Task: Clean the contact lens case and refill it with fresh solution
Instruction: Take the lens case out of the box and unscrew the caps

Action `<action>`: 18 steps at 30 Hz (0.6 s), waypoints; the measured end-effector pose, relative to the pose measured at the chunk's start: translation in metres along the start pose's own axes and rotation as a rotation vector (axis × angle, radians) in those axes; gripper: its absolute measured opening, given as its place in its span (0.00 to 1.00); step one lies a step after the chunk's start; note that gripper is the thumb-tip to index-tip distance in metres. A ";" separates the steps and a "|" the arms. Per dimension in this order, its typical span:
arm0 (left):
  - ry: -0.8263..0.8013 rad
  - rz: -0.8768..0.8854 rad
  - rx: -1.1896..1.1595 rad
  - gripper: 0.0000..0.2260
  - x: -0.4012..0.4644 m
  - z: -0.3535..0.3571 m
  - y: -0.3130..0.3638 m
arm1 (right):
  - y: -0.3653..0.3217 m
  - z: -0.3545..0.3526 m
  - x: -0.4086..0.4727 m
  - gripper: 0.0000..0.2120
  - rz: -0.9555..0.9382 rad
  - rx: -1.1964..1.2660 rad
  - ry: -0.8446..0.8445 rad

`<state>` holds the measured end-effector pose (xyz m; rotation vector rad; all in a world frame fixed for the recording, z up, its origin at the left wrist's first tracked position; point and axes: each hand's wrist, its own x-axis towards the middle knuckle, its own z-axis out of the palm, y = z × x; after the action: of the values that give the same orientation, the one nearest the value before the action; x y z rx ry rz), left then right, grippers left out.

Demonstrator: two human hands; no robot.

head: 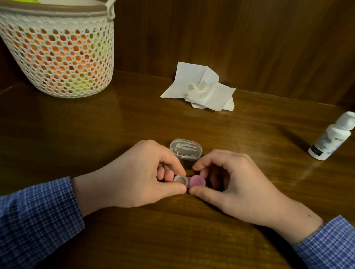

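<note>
Checked blue sleeves (pixel 15 224) are seen nearest, both forearms laid on the dark wooden table (pixel 162 261). Just beyond them the contact lens case (pixel 188 181) is held low over the table between the two hands, which meet around it. The left hand (pixel 141 175) is closed on the clear well (pixel 180 179), thumb below and fingertips above. The right hand (pixel 233 186) is curled around the pink cap (pixel 197 181), thumb and forefinger pinched at its rim; whether that cap is seated or loose cannot be told. If the cap is being turned, the small case could be twisted out of the left pinch, and any liquid in the uncovered well could be spilled. Just behind the hands a clear plastic box (pixel 185 149) is set, near enough to be knocked by the knuckles. Further back a crumpled tissue (pixel 203 89) is left, and the solution bottle (pixel 333 137) is stood well to the right, tall and narrow, so it could be tipped by a hasty reach. A lattice basket (pixel 52 47) is placed far left.
</note>
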<state>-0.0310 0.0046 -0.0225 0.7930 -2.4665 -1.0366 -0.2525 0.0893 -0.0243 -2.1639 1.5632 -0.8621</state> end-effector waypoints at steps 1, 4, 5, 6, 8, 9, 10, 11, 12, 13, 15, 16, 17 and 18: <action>-0.002 0.003 0.003 0.07 0.000 0.000 0.000 | 0.000 0.001 0.000 0.17 0.003 0.013 0.000; -0.003 0.011 0.006 0.07 0.000 -0.001 0.000 | -0.001 0.001 -0.001 0.18 0.014 0.057 -0.002; -0.003 0.012 0.005 0.07 0.001 -0.001 0.001 | 0.000 0.001 -0.001 0.18 0.020 0.072 -0.007; -0.004 0.016 0.007 0.07 0.001 -0.001 0.000 | 0.000 0.000 -0.001 0.18 0.029 0.086 -0.014; -0.003 0.024 0.015 0.07 0.002 -0.001 0.000 | 0.001 0.000 0.000 0.19 0.034 0.111 -0.030; -0.001 0.027 0.015 0.07 0.002 -0.001 0.000 | 0.001 -0.001 0.000 0.19 0.032 0.123 -0.039; 0.000 0.028 0.014 0.08 0.002 -0.001 -0.001 | 0.001 -0.001 0.000 0.20 0.031 0.133 -0.048; 0.000 0.029 0.014 0.08 0.002 -0.001 -0.001 | 0.001 -0.002 -0.001 0.20 0.031 0.141 -0.056; -0.002 0.031 0.015 0.08 0.002 -0.001 -0.001 | 0.001 -0.002 -0.001 0.20 0.031 0.146 -0.064; -0.003 0.034 0.015 0.08 0.001 -0.001 -0.001 | 0.001 -0.002 -0.001 0.21 0.031 0.150 -0.068; -0.005 0.036 0.017 0.08 0.002 -0.001 -0.001 | 0.001 -0.002 -0.001 0.21 0.032 0.156 -0.071; -0.006 0.034 0.017 0.08 0.002 -0.001 -0.001 | 0.000 -0.002 -0.001 0.21 0.033 0.158 -0.070; -0.008 0.031 0.014 0.08 0.002 -0.001 -0.001 | 0.000 -0.001 -0.001 0.21 0.036 0.159 -0.069; -0.009 0.030 0.013 0.08 0.002 -0.001 -0.001 | 0.000 -0.002 -0.001 0.20 0.039 0.158 -0.069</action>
<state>-0.0314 0.0024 -0.0220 0.7545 -2.4875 -1.0163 -0.2537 0.0902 -0.0234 -2.0240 1.4481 -0.8597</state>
